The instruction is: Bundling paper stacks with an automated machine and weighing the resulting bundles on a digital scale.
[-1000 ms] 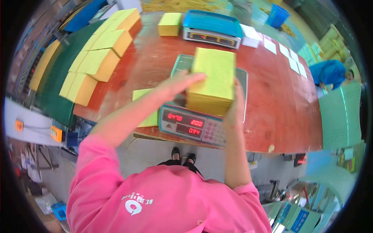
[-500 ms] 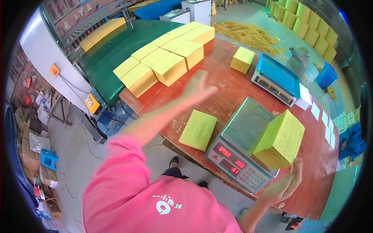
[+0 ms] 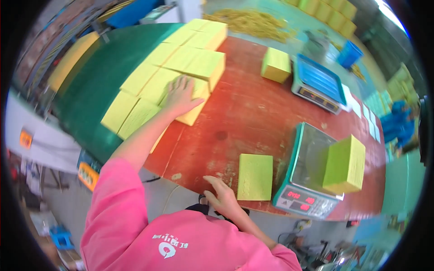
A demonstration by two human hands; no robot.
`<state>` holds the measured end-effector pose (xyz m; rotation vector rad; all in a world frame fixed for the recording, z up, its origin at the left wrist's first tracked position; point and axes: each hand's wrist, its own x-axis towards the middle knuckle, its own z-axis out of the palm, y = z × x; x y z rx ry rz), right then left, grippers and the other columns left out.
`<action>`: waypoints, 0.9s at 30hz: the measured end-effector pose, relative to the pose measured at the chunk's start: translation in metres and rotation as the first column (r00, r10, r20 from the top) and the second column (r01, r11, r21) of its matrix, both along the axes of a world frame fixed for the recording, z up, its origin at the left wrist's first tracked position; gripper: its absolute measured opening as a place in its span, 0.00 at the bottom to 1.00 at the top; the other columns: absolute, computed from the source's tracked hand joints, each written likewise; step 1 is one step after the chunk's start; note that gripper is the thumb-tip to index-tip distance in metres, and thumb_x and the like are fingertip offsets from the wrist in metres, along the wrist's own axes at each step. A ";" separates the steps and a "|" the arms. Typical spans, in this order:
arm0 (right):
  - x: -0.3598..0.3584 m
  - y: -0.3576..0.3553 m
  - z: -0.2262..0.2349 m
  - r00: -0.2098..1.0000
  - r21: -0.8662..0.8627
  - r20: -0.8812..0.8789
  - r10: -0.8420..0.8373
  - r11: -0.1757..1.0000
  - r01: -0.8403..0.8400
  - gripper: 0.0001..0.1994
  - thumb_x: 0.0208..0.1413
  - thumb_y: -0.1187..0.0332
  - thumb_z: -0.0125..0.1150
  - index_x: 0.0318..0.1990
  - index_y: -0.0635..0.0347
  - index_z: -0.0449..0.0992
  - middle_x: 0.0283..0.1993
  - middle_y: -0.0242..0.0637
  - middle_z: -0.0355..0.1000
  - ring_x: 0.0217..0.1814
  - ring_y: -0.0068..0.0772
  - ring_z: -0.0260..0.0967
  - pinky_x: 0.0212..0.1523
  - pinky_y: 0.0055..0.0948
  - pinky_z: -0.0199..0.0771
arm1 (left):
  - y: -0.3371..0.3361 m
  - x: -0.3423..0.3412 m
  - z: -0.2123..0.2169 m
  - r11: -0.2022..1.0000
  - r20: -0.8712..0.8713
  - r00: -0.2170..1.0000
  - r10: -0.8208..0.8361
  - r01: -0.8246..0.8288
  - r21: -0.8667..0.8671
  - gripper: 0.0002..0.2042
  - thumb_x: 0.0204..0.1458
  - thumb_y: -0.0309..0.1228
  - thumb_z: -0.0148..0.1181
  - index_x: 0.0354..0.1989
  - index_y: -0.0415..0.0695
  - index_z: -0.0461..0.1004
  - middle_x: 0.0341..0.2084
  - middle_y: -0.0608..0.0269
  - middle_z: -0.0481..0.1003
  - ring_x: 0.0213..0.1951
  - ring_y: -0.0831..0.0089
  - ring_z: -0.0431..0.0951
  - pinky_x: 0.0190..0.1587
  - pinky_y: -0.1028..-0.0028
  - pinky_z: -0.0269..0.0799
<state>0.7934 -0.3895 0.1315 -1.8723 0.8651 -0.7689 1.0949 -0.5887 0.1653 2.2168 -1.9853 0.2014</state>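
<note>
My left hand (image 3: 180, 97) lies with outstretched fingers on top of a yellow block of stacked paper (image 3: 202, 90) at the near right part of a group. The other blocks of yellow paper (image 3: 196, 61) sit tightly side by side around it. My right hand (image 3: 221, 197) hovers by the table's near edge, fingers apart and holding nothing. Just right of it lies a flat, low pile of yellow sheets (image 3: 255, 177). Farther right, a tall stack of yellow paper (image 3: 345, 165) stands on the right part of a digital scale (image 3: 293, 174) with red lit figures.
The blocks rest partly on a green belt surface (image 3: 86, 81) and partly on the worn red table (image 3: 244, 117). A second scale with a blue tray (image 3: 318, 81) and a single yellow block (image 3: 276, 65) stand at the back. White paper slips (image 3: 371, 122) line the right side.
My left hand has moved left and come down onto a block. My right hand has left the stack on the scale and moved left past the flat pile. The view has turned.
</note>
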 end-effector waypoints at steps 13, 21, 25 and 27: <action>0.020 -0.016 -0.031 0.944 -0.141 0.124 -0.306 0.936 0.322 0.10 0.49 0.80 0.57 0.40 0.63 0.75 0.33 0.46 0.72 0.38 0.50 0.73 0.39 0.38 0.74 | -0.019 0.004 -0.013 0.991 0.141 0.989 -0.033 0.051 -0.122 0.42 0.54 0.59 0.50 0.69 0.39 0.53 0.68 0.41 0.52 0.70 0.50 0.49 0.70 0.50 0.41; -0.007 -0.003 -0.038 0.917 -0.200 0.164 -0.363 0.898 0.391 0.12 0.48 0.81 0.58 0.42 0.65 0.74 0.49 0.47 0.71 0.51 0.50 0.70 0.51 0.38 0.73 | -0.015 0.005 -0.024 0.996 0.177 0.983 -0.040 0.053 -0.067 0.40 0.55 0.57 0.51 0.69 0.42 0.53 0.68 0.42 0.51 0.71 0.51 0.48 0.69 0.51 0.42; -0.008 -0.006 -0.042 0.927 -0.273 0.152 -0.342 0.887 0.372 0.14 0.47 0.82 0.57 0.43 0.66 0.73 0.51 0.49 0.70 0.56 0.53 0.66 0.56 0.41 0.70 | -0.016 0.004 -0.022 0.998 0.169 0.985 -0.042 0.050 -0.040 0.40 0.56 0.56 0.52 0.69 0.41 0.52 0.69 0.42 0.51 0.71 0.51 0.48 0.69 0.51 0.41; -0.006 -0.008 -0.046 0.942 -0.334 0.127 -0.310 0.881 0.335 0.13 0.47 0.81 0.57 0.43 0.66 0.73 0.51 0.49 0.70 0.56 0.53 0.66 0.57 0.42 0.68 | -0.018 0.008 -0.024 0.998 0.169 0.985 -0.041 0.047 -0.030 0.40 0.56 0.55 0.52 0.69 0.41 0.52 0.69 0.42 0.50 0.71 0.51 0.48 0.69 0.51 0.41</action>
